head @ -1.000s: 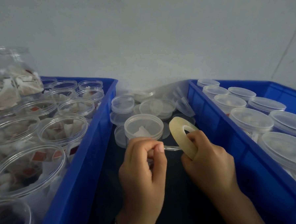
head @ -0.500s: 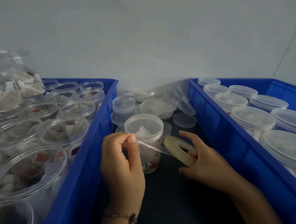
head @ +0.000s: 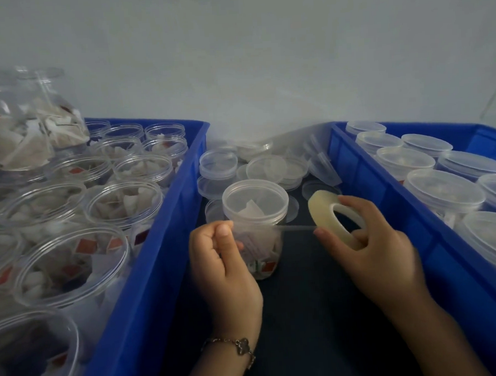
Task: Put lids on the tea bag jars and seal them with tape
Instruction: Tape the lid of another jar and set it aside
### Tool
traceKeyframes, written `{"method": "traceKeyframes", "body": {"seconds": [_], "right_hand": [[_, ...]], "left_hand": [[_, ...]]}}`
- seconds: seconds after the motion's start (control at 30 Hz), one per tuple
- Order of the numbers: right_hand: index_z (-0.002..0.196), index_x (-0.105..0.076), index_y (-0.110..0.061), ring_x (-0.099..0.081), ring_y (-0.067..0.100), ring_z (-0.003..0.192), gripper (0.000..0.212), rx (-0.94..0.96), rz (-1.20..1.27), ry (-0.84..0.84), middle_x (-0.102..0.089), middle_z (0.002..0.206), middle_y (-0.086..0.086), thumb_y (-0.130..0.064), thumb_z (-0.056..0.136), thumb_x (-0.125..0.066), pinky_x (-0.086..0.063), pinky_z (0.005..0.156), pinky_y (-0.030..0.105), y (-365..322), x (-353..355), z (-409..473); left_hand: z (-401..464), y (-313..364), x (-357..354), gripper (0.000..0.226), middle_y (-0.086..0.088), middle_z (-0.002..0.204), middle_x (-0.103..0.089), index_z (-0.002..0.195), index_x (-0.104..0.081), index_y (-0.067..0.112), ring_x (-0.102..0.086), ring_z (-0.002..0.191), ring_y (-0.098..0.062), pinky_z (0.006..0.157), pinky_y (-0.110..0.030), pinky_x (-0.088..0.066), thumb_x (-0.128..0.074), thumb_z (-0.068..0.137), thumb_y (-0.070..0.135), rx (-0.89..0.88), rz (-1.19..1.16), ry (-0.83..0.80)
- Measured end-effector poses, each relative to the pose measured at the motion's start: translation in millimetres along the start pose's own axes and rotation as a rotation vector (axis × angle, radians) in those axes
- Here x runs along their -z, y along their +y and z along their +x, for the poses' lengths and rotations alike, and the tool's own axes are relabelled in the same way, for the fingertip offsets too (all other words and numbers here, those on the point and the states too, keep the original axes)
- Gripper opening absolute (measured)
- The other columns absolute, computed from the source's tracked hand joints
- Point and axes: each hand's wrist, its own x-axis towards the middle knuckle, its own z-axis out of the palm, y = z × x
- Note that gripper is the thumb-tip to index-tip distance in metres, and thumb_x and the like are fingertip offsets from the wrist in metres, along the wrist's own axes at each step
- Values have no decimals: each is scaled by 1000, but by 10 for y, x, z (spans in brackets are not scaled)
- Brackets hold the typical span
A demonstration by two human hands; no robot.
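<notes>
Clear lidded jar [head: 255,216] stood centre on the dark surface. At nine o'clock, the left hand [head: 222,264] pinched a tape strip [head: 296,228]; at three, the right hand [head: 370,247] gripped the tape roll [head: 326,215].

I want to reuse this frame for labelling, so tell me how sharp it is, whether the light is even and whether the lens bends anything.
Head view: soft overall, with the right hand and tape roll slightly motion-blurred; the stretched tape strip is faint. Light is dim and even, with no hard shadows and only mild glare on the open jars. Wide-angle distortion bows the blue crates outward towards the edges.
</notes>
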Motion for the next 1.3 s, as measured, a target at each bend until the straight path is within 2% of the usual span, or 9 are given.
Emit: {"method": "traceKeyframes", "body": {"seconds": [0.17, 0.33, 0.5, 0.7, 0.93, 1.03, 1.13, 1.2, 1.3], "right_hand": [[115, -34, -50, -59, 18, 69, 65, 23, -39, 81, -54, 69, -13, -82, 58, -36, -55, 69, 47, -3, -55, -3], [120, -44, -39, -59, 17, 66, 75, 33, -34, 85, -56, 65, -9, -81, 59, -35, -54, 67, 45, 1, -105, 18], [119, -48, -35, -58, 14, 67, 76, 27, -44, 98, -50, 65, -15, -79, 59, -34, -55, 67, 42, 8, -129, 65], [117, -50, -35, -56, 12, 64, 73, 23, -27, 99, -45, 62, -17, -78, 61, -35, -55, 65, 44, 13, -166, 57], [119, -52, -32, -58, 11, 62, 74, 19, 3, 102, -48, 64, -15, -76, 61, -36, -56, 62, 45, 53, -139, 85], [119, -51, -33, -59, 10, 64, 73, 12, 15, 86, -48, 66, -17, -76, 62, -37, -56, 64, 45, 58, -151, 85], [119, -52, -32, -60, 11, 64, 73, 22, 25, 79, -48, 66, -16, -75, 63, -37, -56, 63, 45, 58, -157, 78], [119, -52, -31, -60, 12, 65, 73, 21, 27, 76, -48, 66, -17, -75, 62, -37, -56, 64, 45, 59, -159, 81], [118, -53, -31, -60, 11, 64, 72, 22, 26, 77, -48, 66, -17, -75, 63, -37, -56, 64, 44, 66, -164, 81]], "left_hand": [[-15, -68, -18, 15, 11, 84, -56, 84, -47, 38, -56, 73, -8, 66, -9, -42, -41, 95, 30, 36, 48, 3], [-15, -98, -19, 12, 2, 80, -56, 80, -46, 36, -54, 69, -4, 63, -6, -41, -40, 92, 35, 104, 82, -7], [-4, -112, -28, 13, -2, 75, -54, 78, -44, 35, -52, 68, -4, 62, -7, -41, -39, 90, 37, 91, 118, -20], [24, -133, -18, 12, 11, 80, -50, 79, -41, 39, -52, 71, -3, 61, -11, -42, -41, 91, 38, 34, 194, -22], [90, -136, -5, 7, 15, 87, -53, 86, -45, 40, -57, 78, -1, 64, -14, -40, -39, 90, 42, 130, 114, 52], [13, -142, -9, 35, 23, 113, -51, 114, -47, 34, -51, 100, 15, 77, -3, -40, -41, 85, 51, 120, -2, -93], [-25, -150, -18, 63, 35, 132, -31, 131, -22, 51, -32, 118, 25, 88, 4, -30, -48, 75, 62, 126, -26, -338], [-1, -161, -29, 60, 42, 128, -30, 126, -18, 59, -31, 114, 31, 86, 6, -30, -53, 77, 61, 153, -52, -368], [21, -196, -31, 51, 27, 136, -44, 125, -27, 61, -41, 123, 14, 95, -5, -36, -49, 79, 62, 181, -88, -328]]}}
